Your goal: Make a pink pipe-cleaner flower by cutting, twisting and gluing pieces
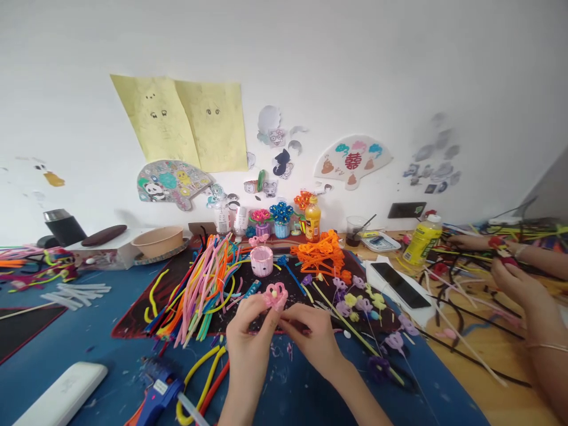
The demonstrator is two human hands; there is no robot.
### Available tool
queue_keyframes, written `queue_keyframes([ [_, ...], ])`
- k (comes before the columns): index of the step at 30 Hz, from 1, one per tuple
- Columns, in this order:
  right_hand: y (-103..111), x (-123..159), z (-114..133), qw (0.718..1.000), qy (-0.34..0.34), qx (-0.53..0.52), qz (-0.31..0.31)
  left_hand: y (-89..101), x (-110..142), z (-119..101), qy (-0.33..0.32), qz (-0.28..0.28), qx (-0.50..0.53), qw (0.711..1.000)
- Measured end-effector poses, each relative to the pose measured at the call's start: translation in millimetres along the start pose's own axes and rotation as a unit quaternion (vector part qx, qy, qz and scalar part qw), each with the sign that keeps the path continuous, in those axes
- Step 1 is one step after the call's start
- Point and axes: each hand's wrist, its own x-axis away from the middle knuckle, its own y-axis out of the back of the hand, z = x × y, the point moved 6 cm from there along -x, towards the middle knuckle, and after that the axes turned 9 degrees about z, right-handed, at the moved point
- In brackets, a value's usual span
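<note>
A pink pipe-cleaner flower (277,294) with a pale yellow centre is pinched between the thumb and fingers of my left hand (249,325). Close beside it, my right hand (314,336) has its fingertips pressed together at the flower's underside; what exactly they grip is hidden. Just beyond stands a small pink pot (261,262) wrapped in pipe cleaners, with a pink flower shape above it. A thick bundle of coloured pipe cleaners (208,284) lies to the left. Orange pipe-cleaner flowers (322,251) are heaped to the right, with purple and yellow blossoms (350,300) nearer me.
A blue glue gun (160,390) and a white power bank (66,393) lie at the front left. Bottles, including an orange drink bottle (313,220), stand by the wall. A phone (399,285) rests at right, where another person's hands (519,281) work among dark pipe cleaners.
</note>
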Motion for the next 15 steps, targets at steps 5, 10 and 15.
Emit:
queue_keyframes([
  [5, -6.2, -15.0, -4.3, 0.996, -0.073, -0.017, 0.056, 26.9, -26.1, 2.9, 0.022, -0.013, -0.123, 0.992],
  [10, 29.9, -37.7, 69.0, 0.999, 0.006, -0.040, -0.028, 55.1, -87.0, 20.1, 0.054, -0.060, -0.183, 0.980],
  [15, 59.3, -17.8, 158.9, 0.985, 0.161, 0.048, -0.034, 35.0, -149.8, 45.3, 0.075, -0.017, -0.257, 0.963],
])
